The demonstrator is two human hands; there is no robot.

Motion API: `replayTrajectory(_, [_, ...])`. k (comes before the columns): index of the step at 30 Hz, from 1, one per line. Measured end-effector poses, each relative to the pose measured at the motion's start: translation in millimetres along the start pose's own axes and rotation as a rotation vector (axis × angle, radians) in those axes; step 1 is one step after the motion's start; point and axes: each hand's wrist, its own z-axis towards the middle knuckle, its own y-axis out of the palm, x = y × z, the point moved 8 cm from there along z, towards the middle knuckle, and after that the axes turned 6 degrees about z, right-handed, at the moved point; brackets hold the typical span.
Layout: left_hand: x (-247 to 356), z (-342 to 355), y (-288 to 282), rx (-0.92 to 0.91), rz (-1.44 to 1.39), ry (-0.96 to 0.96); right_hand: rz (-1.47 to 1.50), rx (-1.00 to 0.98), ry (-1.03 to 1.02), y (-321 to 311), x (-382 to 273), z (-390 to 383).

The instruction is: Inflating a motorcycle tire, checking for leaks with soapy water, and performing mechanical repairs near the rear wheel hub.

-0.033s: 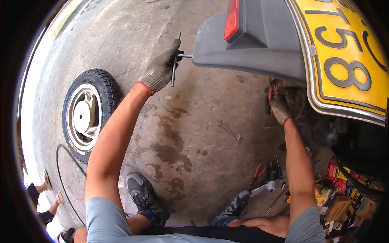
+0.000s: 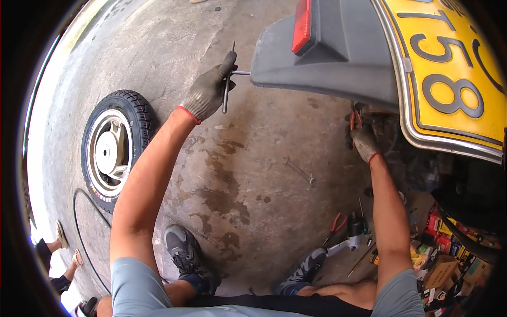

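Observation:
My left hand (image 2: 211, 89), in a grey work glove with a red cuff, is closed around the crossbar of a metal T-handle wrench (image 2: 226, 96). The wrench's shaft runs right, behind the edge of a dark grey plastic mudguard (image 2: 327, 76), which hides its far end. Below the mudguard's lower edge, my gloved right hand (image 2: 364, 141) grips red-handled pliers (image 2: 356, 120). The jaws of the pliers are lost in shadow by dark parts under the vehicle. A red reflector (image 2: 302, 26) sits on the mudguard, and a yellow number plate (image 2: 449, 79) is to its right.
A wheel with a black tyre (image 2: 143, 119) lies at left beside a black hose (image 2: 79, 211). On the floor are an open-end wrench (image 2: 300, 171), another pair of red-handled pliers (image 2: 335, 227) and a power tool (image 2: 355, 227). Cardboard boxes (image 2: 441, 272) crowd the lower right. Another person's feet (image 2: 76, 258) show at far left.

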Motion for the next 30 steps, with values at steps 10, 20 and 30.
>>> replayTrajectory(10, [-18.5, 1.0, 17.3, -0.107, -0.165, -0.406, -0.618, -0.258, -0.101, 26.3, -8.4, -4.5])
replayTrajectory(20, [32.1, -1.6, -16.7, 0.213, 0.486, 0.428, -0.326, -0.077, 0.235, 40.6, -70.4, -17.9])
replayTrajectory(30, [5.2, 5.0, -2.4, 0.03, 0.224, 0.187, 0.042, -0.283, 0.457, 28.5, 0.3, -17.7])
